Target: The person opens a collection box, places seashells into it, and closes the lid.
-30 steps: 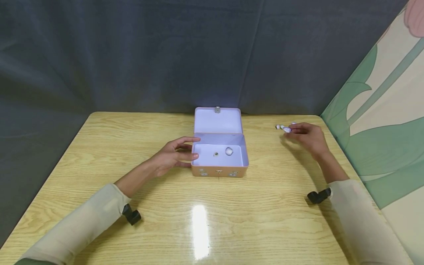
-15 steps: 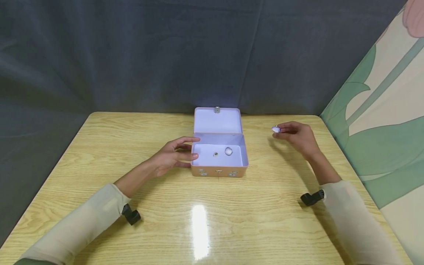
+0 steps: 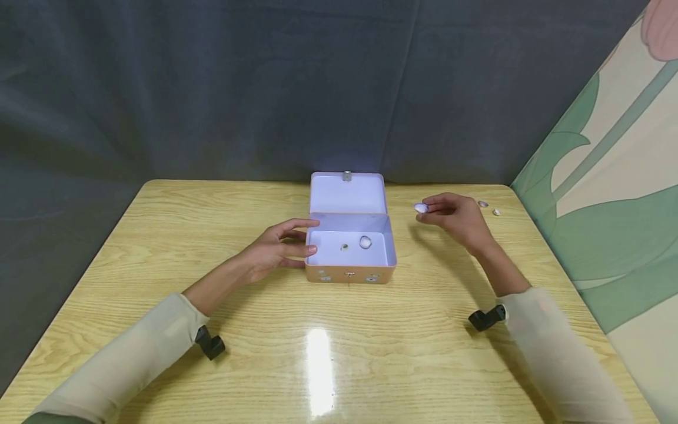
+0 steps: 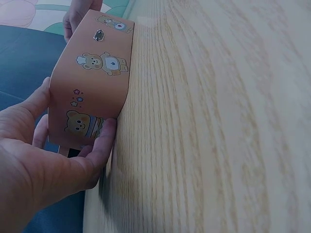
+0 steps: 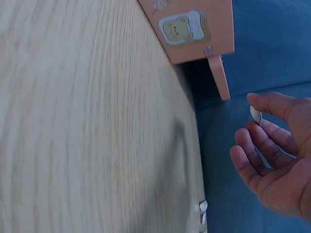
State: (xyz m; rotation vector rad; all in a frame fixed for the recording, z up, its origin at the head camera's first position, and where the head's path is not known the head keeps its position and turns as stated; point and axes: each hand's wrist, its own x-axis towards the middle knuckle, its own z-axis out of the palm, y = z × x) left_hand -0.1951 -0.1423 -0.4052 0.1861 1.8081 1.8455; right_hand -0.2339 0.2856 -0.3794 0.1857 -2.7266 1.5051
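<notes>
Right hand (image 3: 458, 217) is pinching a small white shell (image 3: 421, 207) at thumb and fingertip, hovering right of the open tin box (image 3: 351, 253). Left hand (image 3: 275, 250) is gripping the box's left end. Two shells (image 3: 365, 241) are lying inside; two more (image 3: 489, 208) are sitting on the table (image 3: 159, 235).

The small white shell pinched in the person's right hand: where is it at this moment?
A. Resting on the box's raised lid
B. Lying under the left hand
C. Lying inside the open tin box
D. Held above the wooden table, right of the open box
D: the right hand pinches the small white shell in the air beside the open orange tin box, not yet over it.
</notes>
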